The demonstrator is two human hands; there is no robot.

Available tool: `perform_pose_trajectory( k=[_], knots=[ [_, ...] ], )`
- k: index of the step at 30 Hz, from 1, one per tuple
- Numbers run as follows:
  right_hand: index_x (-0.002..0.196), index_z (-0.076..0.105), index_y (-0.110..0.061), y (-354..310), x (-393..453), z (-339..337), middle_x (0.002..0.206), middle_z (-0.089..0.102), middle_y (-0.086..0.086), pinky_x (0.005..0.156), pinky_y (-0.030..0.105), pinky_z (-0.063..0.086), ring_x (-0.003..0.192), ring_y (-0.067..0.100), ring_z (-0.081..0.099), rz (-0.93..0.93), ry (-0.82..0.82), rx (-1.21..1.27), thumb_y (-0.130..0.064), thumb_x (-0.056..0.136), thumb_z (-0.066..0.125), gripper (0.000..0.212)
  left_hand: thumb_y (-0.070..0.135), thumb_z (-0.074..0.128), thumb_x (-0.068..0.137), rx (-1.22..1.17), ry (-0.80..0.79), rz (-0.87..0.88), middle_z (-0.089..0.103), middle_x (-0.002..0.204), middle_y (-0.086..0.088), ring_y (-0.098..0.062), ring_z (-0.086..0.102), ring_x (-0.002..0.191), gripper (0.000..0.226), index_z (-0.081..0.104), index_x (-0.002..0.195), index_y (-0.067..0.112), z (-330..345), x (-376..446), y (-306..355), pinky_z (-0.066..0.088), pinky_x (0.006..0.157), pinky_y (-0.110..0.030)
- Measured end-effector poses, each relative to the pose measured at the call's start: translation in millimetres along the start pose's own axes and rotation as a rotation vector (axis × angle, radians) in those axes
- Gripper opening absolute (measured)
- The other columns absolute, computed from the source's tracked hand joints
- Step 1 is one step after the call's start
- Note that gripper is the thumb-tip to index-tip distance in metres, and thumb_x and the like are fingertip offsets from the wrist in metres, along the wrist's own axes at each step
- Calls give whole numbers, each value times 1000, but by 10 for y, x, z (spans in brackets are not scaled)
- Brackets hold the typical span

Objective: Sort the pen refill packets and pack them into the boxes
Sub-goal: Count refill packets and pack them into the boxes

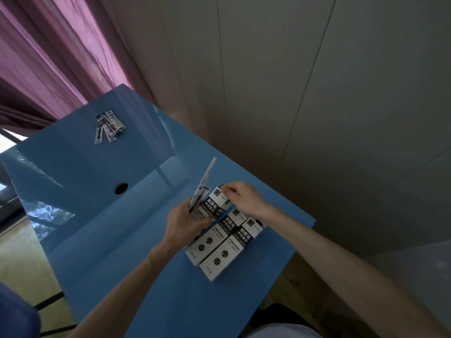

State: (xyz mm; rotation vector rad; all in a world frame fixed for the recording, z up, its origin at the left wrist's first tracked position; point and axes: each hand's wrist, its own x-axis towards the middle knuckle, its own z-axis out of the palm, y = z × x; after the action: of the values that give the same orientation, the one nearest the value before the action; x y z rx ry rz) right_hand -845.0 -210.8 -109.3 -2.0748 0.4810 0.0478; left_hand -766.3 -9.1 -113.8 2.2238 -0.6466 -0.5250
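Blue table (122,240) — loose packets (108,126) far back, purple curtain (48,57) beyond.

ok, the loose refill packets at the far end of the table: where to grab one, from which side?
Take the leftmost packet of the loose pile by its near end, which sticks out clear of the others, coming from the near side of the blue table. The packets lie flat and fanned, overlapping at their far ends, so fingers would probably pinch a free edge there most easily.

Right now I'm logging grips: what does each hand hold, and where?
Left hand pinches the long white refill packet at its lower end; right hand grips the white-and-black cardboard box at its far end.
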Motion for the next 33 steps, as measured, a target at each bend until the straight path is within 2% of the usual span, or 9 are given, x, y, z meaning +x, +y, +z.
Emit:
perform_pose_trajectory(
  k=[6, 9, 11, 14, 17, 20, 23, 27, 33],
  knots=[
    [127, 62, -16, 22, -53, 9, 122, 69, 1, 99, 39, 55, 110, 14, 66, -13, 44, 61, -29, 105, 55, 26, 26, 89, 74, 7, -11, -21, 76, 83, 6, -5, 72, 67, 35, 68, 101, 24, -9, 34, 26, 60, 62, -23],
    [139, 55, -17, 16, -83, 0, 131, 66, 4, 100, 41, 53, 114, 18, 64, -10, -27, -41, -36, 106, 52, 38, 25, 85, 79, 25, -51, -57, 75, 84, 2, -9, 71, 69, 31, 67, 104, 23, 0, 41, 8, 62, 64, -31],
    [145, 50, -17, 20, -85, -25, 134, 63, 1, 102, 41, 51, 119, 17, 61, -29, 90, -134, -36, 106, 52, 44, 22, 77, 86, 8, -49, -90, 73, 89, -6, -19, 71, 73, 25, 66, 108, 20, 2, 34, 3, 62, 68, -40],
    [143, 52, -18, -62, -91, -69, 129, 63, -7, 104, 38, 50, 118, 9, 60, -62, 203, 33, -37, 102, 59, 46, 24, 69, 95, -70, -38, -91, 71, 91, -7, -23, 67, 77, 8, 68, 102, 19, -38, 58, 2, 58, 77, -46],
    [150, 44, -22, -231, -89, -122, 133, 59, -11, 103, 36, 52, 119, 4, 58, -91, 119, 285, -38, 95, 70, 63, 21, 67, 97, -217, -125, -102, 66, 79, -10, -22, 62, 71, 21, 67, 92, 0, -130, 53, 60, 57, 77, -53],
    [159, 25, -34, -405, -53, -164, 152, 42, -15, 100, 27, 49, 128, 1, 49, -177, 140, 297, -33, 92, 74, 83, 22, 67, 97, -293, -203, -80, 61, 70, -5, -22, 59, 67, 27, 59, 79, 5, -256, 28, 150, 57, 69, -43],
    [154, 38, -35, -617, -28, -170, 151, 44, -16, 101, 31, 51, 127, -3, 50, -277, 134, 252, -29, 97, 68, 64, 14, 65, 100, -392, -329, -105, 57, 68, -4, -16, 59, 63, 23, 52, 83, 5, -348, -14, 234, 59, 63, -31],
    [125, 69, -21, -730, -88, -136, 117, 69, -14, 95, 36, 55, 108, -1, 62, -335, 174, 138, -26, 101, 62, 26, 18, 63, 101, -505, -383, -145, 52, 66, -2, -13, 49, 57, 22, 52, 86, 6, -411, -131, 331, 50, 55, -25],
    [117, 74, -21, -588, -219, -112, 113, 72, -13, 95, 31, 56, 107, 1, 65, -264, 186, 152, -22, 101, 63, 19, 24, 50, 107, -733, -442, -298, 47, 67, 2, -10, 33, 52, 19, 53, 111, 5, -366, -300, 340, 30, 46, -21]
  ],
)
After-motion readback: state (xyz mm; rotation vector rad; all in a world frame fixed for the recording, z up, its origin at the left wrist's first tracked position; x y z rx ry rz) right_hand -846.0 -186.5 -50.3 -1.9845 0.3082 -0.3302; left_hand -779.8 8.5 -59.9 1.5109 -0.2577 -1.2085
